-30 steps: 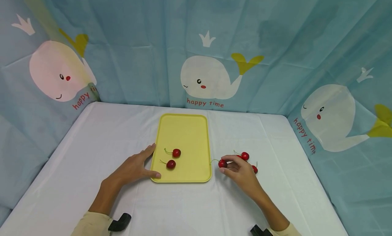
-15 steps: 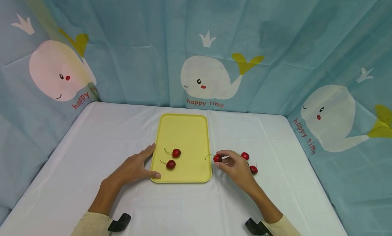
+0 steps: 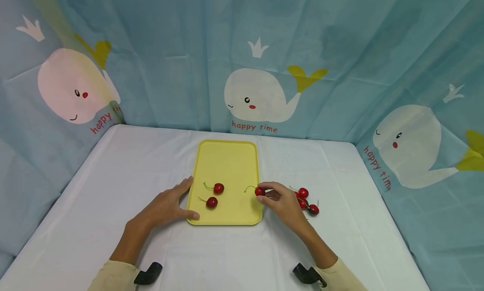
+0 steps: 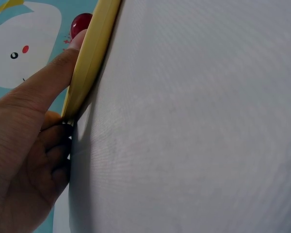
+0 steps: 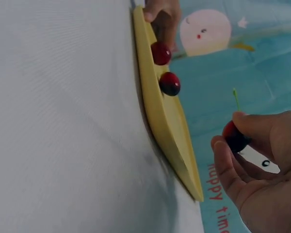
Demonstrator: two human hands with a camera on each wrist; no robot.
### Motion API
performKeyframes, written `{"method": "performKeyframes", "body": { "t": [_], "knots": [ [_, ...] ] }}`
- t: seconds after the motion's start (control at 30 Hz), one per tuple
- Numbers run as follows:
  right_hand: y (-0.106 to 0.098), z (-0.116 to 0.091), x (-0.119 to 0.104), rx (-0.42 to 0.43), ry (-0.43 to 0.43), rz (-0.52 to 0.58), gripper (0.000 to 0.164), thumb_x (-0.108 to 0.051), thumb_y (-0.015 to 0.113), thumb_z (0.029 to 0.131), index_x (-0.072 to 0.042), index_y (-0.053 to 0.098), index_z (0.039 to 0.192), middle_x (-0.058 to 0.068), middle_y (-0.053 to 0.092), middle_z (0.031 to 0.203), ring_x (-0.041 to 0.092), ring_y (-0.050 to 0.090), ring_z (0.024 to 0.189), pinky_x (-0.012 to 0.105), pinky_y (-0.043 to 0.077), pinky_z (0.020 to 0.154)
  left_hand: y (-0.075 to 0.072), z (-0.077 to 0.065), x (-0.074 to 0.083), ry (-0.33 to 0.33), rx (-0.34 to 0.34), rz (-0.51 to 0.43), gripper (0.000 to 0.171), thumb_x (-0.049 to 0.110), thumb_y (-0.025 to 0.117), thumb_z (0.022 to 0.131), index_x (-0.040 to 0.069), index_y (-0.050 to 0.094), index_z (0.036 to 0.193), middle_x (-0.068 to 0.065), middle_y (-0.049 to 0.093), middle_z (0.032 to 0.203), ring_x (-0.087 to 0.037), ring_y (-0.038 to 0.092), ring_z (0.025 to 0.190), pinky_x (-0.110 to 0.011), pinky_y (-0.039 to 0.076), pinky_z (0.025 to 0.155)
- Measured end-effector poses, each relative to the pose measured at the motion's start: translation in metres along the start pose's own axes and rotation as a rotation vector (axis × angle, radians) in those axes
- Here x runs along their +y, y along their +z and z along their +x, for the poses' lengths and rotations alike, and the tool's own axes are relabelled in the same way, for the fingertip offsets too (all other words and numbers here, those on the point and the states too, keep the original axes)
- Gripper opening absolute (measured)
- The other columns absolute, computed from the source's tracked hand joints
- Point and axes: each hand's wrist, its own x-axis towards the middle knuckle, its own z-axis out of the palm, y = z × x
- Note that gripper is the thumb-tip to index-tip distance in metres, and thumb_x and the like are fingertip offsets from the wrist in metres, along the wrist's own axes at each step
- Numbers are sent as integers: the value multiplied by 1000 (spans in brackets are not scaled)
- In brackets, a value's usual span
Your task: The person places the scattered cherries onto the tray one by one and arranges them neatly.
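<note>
A shallow yellow tray (image 3: 227, 165) lies on the white-covered table. My left hand (image 3: 164, 209) grips its near left corner, thumb (image 4: 53, 80) over the rim and fingers along the outer left side. Two stemmed cherries, a farther one (image 3: 218, 188) and a nearer one (image 3: 211, 202), lie inside the tray on its left half. My right hand (image 3: 283, 207) pinches another cherry (image 5: 235, 137) between thumb and fingertips, above the tray's right rim. This cherry's green stem (image 5: 236, 98) points away from the hand, leftward over the tray in the head view.
Several more cherries (image 3: 314, 209) lie clustered on the white cloth (image 3: 340, 182) right of the tray, partly behind my right hand. A blue curtain (image 3: 170, 72) printed with whales surrounds the table's back and sides. Black wrist mounts (image 3: 148, 274) sit at both sleeves.
My right hand has carried its cherry leftward and slightly away from me, from beside the tray to over its right rim. More of the cluster is uncovered. The left hand stays put.
</note>
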Motion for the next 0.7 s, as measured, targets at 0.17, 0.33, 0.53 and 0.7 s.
{"method": "performKeyframes", "body": {
  "t": [0.17, 0.33, 0.53, 0.7],
  "knots": [
    [5, 4, -2, -3, 2, -7, 37, -13, 84, 92, -9, 74, 128, 1, 76, 120, 18, 75, 101, 24, 62, 89, 0, 0, 0, 2, -2, -4, 130, 70, 87, 73, 13, 23, 170, -17, 28, 174, -48, 26, 159, -68, 29, 124],
    [10, 9, -2, -4, 1, -14, 38, -16, 84, 94, -9, 74, 129, 2, 72, 122, 17, 75, 102, 25, 63, 90, 0, 0, 0, 8, 1, 1, 129, 69, 87, 73, 13, 23, 170, -17, 28, 174, -48, 26, 158, -68, 29, 124],
    [14, 13, -5, -5, 19, -3, 36, -17, 84, 94, -15, 75, 129, 3, 71, 121, 17, 76, 101, 25, 63, 89, 0, 0, 0, 12, 3, 10, 129, 69, 87, 73, 12, 23, 170, -18, 29, 173, -49, 27, 158, -69, 30, 123],
    [20, 19, -8, -10, 22, 14, 38, -15, 84, 93, -13, 74, 130, 6, 72, 123, 20, 75, 102, 24, 63, 88, 0, -1, 0, 14, 4, 11, 129, 68, 87, 74, 11, 24, 170, -20, 29, 173, -50, 28, 157, -69, 31, 123]
  ]
}}
